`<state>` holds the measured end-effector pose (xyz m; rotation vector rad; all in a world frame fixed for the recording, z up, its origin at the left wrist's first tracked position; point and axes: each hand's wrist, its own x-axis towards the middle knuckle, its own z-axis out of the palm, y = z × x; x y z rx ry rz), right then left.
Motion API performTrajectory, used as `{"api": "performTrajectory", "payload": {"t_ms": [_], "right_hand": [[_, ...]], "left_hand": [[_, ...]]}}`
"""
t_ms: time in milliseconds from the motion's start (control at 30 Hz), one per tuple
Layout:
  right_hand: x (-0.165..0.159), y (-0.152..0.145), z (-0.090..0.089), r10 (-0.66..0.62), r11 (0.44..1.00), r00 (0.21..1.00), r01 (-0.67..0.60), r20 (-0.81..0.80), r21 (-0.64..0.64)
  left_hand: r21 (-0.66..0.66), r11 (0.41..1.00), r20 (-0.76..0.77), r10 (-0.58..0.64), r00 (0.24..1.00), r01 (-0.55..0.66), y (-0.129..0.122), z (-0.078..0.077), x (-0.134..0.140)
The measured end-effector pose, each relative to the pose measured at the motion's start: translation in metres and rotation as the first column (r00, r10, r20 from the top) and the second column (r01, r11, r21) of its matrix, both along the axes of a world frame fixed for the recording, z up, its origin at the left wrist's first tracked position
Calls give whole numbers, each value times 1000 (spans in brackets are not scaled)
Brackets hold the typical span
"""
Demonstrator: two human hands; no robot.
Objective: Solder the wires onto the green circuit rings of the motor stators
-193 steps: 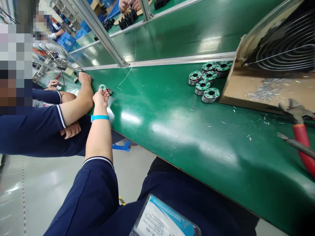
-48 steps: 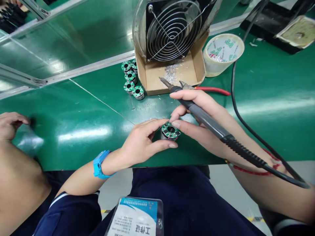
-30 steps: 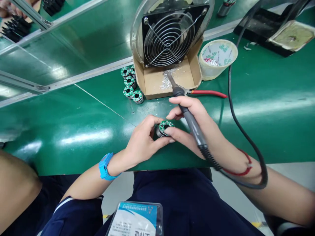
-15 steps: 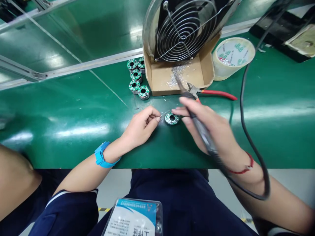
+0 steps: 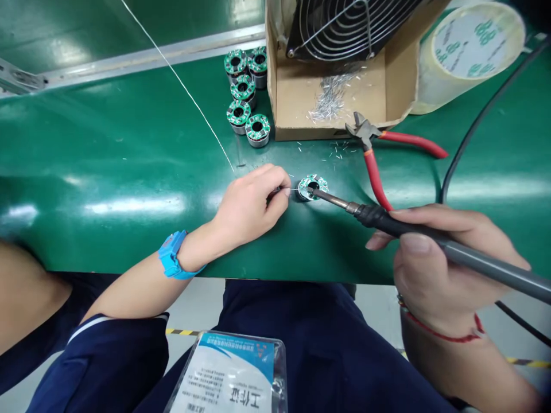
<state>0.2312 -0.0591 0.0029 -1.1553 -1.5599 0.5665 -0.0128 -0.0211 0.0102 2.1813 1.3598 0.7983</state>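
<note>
My left hand (image 5: 256,201) pinches a thin solder wire (image 5: 294,190), whose end reaches the near circuit board. My right hand (image 5: 451,258) grips a soldering iron (image 5: 404,226) like a pen, pointing left. The iron's tip meets the green ring-shaped circuit board (image 5: 322,182), which sits on a small round motor part on the bench. Whether the wire touches the tip itself, I cannot tell. Beyond my right hand lie red-handled side cutters (image 5: 365,132), jaws toward the cardboard box. Several similar round board parts (image 5: 258,129) stand grouped behind my left hand.
A cardboard box (image 5: 293,129) holds clipped wire leads (image 5: 331,100) beneath a black fan (image 5: 348,28). To its right lies a big tape roll (image 5: 426,86). Loose clippings dot the green bench (image 5: 129,172). A black cable (image 5: 469,126) runs at right. Someone's arm (image 5: 30,292) is at far left.
My right hand has moved right and tilted the soldering iron down, bringing its tip onto the board. The wire in my left hand now reaches the board. The camera view has moved closer.
</note>
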Motion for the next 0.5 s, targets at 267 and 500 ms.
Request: {"api": "performTrajectory", "payload": {"t_ms": [267, 500], "right_hand": [[2, -5, 3, -5, 1000, 997, 5, 76, 0], [5, -2, 10, -21, 995, 992, 33, 124, -91]], "left_hand": [[68, 998, -51, -7, 999, 10, 0, -5, 9], [-131, 990, 98, -39, 994, 52, 5, -9, 8]]}}
